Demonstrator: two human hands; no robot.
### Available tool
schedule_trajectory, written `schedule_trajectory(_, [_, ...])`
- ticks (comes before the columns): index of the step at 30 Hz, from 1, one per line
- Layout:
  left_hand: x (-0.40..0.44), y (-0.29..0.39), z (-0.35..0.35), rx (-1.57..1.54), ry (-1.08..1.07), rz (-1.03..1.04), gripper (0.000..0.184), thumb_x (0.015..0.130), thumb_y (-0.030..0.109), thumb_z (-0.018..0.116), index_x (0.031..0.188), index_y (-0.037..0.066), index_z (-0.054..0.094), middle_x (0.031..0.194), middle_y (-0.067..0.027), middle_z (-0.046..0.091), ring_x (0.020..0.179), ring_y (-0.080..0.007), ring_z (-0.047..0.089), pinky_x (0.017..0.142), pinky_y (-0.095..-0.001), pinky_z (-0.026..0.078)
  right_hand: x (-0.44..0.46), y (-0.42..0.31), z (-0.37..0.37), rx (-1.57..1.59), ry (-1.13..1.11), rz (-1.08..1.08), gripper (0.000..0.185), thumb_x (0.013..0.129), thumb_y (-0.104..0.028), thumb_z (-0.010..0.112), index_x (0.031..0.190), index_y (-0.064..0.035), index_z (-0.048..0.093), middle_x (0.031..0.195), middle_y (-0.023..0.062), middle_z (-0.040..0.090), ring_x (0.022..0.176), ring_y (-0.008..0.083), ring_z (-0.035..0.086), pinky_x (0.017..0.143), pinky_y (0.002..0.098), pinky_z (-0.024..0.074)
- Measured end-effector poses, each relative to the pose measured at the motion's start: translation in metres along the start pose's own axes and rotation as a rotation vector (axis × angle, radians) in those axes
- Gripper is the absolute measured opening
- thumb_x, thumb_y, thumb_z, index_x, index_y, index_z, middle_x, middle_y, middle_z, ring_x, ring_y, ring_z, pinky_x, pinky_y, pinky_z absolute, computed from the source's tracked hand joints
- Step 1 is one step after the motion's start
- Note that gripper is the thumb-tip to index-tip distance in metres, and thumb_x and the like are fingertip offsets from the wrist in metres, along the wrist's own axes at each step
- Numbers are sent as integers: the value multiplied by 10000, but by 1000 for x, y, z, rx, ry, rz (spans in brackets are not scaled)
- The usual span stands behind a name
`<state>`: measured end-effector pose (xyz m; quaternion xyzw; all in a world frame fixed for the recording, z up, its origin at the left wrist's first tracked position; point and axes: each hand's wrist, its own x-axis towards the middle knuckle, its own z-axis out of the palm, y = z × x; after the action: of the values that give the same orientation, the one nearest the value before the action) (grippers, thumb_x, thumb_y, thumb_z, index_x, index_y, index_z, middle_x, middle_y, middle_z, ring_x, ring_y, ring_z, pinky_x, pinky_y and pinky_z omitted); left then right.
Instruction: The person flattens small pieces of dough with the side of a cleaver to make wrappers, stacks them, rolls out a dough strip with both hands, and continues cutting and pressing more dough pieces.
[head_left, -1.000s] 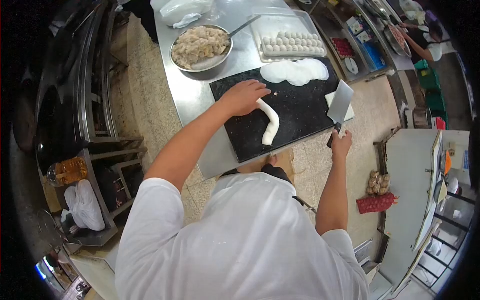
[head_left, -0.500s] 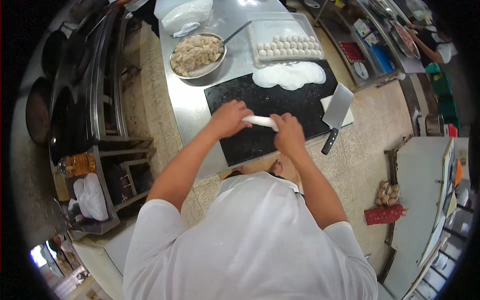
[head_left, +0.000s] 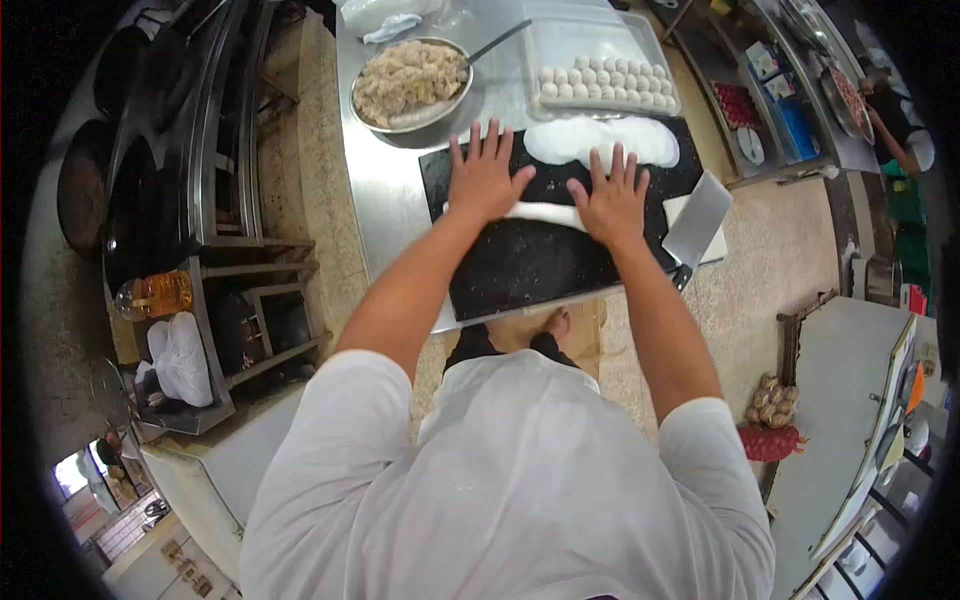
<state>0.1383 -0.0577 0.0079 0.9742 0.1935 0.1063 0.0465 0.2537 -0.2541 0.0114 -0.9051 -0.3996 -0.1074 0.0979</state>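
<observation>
A white rope of dough (head_left: 548, 213) lies across the black board (head_left: 530, 265), stretched between my two hands. My left hand (head_left: 484, 182) rests flat over its left part, fingers spread and pointing away from me. Over the right end, my right hand (head_left: 613, 202) is also flat with fingers apart. Just beyond my hands is a row of overlapping thin white dough rounds (head_left: 570, 140). A cleaver (head_left: 698, 222) lies at the board's right edge on a white cloth or pad, its handle partly hidden behind my right forearm.
At the back, a metal bowl (head_left: 384, 128) holds a pale chunky mixture with a long-handled utensil (head_left: 500, 38). Beside it, a clear plastic tray (head_left: 560, 50) contains several white dough balls. Shelving (head_left: 270, 245) stands left. Another person's arm (head_left: 890, 140) shows at far right.
Both hands were gripping a short dough rope above the board. Now they lie flat with fingers spread, farther forward and wider apart, and the rope is longer and down on the board.
</observation>
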Motion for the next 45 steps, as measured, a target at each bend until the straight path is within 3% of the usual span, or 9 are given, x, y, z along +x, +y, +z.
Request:
schedule_trajectory(4, [-53, -2, -11, -78, -30, 232, 710, 1012, 514, 492, 1541, 45, 429, 1630, -188, 366, 1529, -381, 290, 1242, -589, 166, -42, -10, -27, 82, -172, -275, 679, 969, -473, 575, 1513, -76, 488, 1617, 194, 378, 1508, 425, 308, 1220, 609, 204])
schedule_trajectory(9, [-200, 18, -30, -217, -271, 87, 758, 998, 456, 531, 1560, -24, 365, 1650, -217, 318, 1549, -368, 266, 1250, -569, 171, -167, -56, -46, 258, -298, -83, 731, 982, -431, 558, 1559, -18, 387, 1644, 191, 333, 1539, 437, 242, 1229, 630, 139])
schedule_trajectory(18, [-9, -40, -5, -98, 73, 42, 644, 991, 393, 572, 1489, -1, 463, 1592, -223, 398, 1505, -367, 340, 1225, -602, 212, 0, -12, 3, -20, 72, 65, 679, 1000, -528, 532, 1516, -89, 484, 1599, 266, 370, 1472, 487, 340, 1163, 696, 234])
schedule_trajectory(22, [-45, -2, -16, -417, 252, 501, 214, 846, 231, 707, 785, 30, 666, 950, -191, 671, 1015, -385, 640, 1087, -569, 429, -75, -60, -17, -3, -109, 8, 703, 993, -447, 554, 1492, 38, 455, 1561, 338, 369, 1473, 494, 327, 1181, 656, 236])
schedule_trajectory(24, [-93, 40, -30, -452, -47, 484, 238, 878, 254, 702, 838, 20, 687, 1041, -179, 682, 1085, -372, 644, 1124, -563, 407, -137, -79, -27, 237, -144, 6, 709, 972, -370, 563, 1545, 12, 390, 1596, 315, 335, 1512, 476, 276, 1225, 628, 167])
schedule_trajectory(27, [-161, 78, -25, -608, -262, 342, 642, 1006, 439, 539, 1472, -3, 515, 1583, -194, 433, 1512, -366, 336, 1251, -552, 190, -164, -72, -32, 299, -281, 47, 704, 965, -379, 541, 1563, -41, 393, 1633, 248, 324, 1534, 441, 259, 1238, 610, 153])
schedule_trajectory(35, [-2, 44, 10, -137, 18, 134, 725, 1045, 500, 402, 1552, -18, 379, 1646, -189, 340, 1547, -339, 278, 1240, -620, 132, -7, -14, 14, 14, 3, -37, 617, 997, -464, 496, 1552, -198, 465, 1641, 222, 326, 1495, 473, 311, 1155, 722, 218])
schedule_trajectory(41, [-90, 45, -16, -81, -181, 450, 653, 1043, 430, 444, 1532, -4, 425, 1627, -170, 382, 1529, -310, 322, 1254, -560, 155, -74, -26, -19, 60, -184, -95, 632, 987, -430, 551, 1528, -111, 478, 1634, 239, 323, 1500, 494, 280, 1190, 660, 214])
schedule_trajectory(45, [-184, 71, -24, -230, -208, 237, 715, 1003, 474, 524, 1548, 25, 418, 1648, -154, 358, 1536, -298, 323, 1247, -526, 206, -171, -32, -43, 152, -280, -100, 649, 978, -415, 584, 1564, -166, 454, 1661, 164, 319, 1549, 442, 213, 1221, 599, 192])
